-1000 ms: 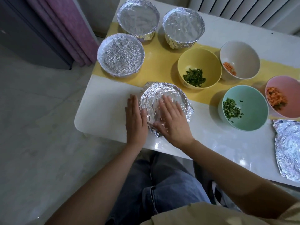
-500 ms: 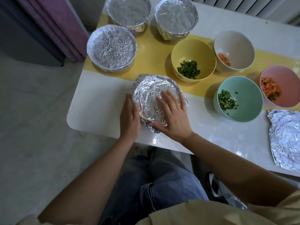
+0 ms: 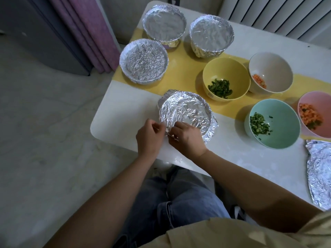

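Now, hands: left hand and right hand each pinch the foil cover at its near edge.
Working bowl: on the tabletop, just beyond both hands; round, no long axis.
Nearer hand: right, overlapping the rim.
Count: one working bowl, three sealed bowls farther off, four open bowls and one foil sheet rightward.

Left hand and right hand close together, fingers curled, both pinching crinkled silver foil; forearms bare, extended.
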A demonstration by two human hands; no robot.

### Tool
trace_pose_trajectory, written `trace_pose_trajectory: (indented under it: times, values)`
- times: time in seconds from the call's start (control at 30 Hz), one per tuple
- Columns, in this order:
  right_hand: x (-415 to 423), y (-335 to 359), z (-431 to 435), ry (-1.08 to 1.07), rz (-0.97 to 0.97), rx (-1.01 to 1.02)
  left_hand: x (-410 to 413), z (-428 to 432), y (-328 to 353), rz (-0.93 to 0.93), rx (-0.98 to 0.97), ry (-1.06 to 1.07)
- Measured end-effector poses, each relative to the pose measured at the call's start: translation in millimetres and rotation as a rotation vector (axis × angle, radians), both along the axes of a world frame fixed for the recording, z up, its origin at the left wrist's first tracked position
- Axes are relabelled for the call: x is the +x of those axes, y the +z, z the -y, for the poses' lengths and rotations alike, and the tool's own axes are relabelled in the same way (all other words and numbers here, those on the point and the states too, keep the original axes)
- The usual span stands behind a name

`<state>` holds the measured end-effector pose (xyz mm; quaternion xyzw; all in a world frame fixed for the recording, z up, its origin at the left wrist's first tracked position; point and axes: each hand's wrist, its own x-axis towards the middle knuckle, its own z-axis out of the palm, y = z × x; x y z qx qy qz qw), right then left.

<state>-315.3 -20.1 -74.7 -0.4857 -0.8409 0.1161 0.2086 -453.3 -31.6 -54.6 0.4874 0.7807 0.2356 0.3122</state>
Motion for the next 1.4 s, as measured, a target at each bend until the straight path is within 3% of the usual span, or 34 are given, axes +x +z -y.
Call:
trace_pose_trajectory:
  times: [0.13, 0.67, 0.97, 1.2, 1.4]
  values:
    - [-2, 2, -1, -0.010, -0.035, -0.014, 0, -9, -1, -0.055, -0.051, 0.029]
    - [1, -2, 1, 0.038, -0.079, 0.002, 4, -27, 6, -0.345, -0.128, -0.204]
    - [12, -1, 3, 0.037, -0.061, -0.078, -5, -9, 16, -0.279, -0.034, -0.085]
    - [7, -1, 2, 0.029, -0.091, -0.086, 6, -12, 7, -0.241, -0.204, -0.185]
    - [5, -1, 1, 0.010, -0.119, -0.101, 6, -15, 9, -0.267, -0.193, -0.276]
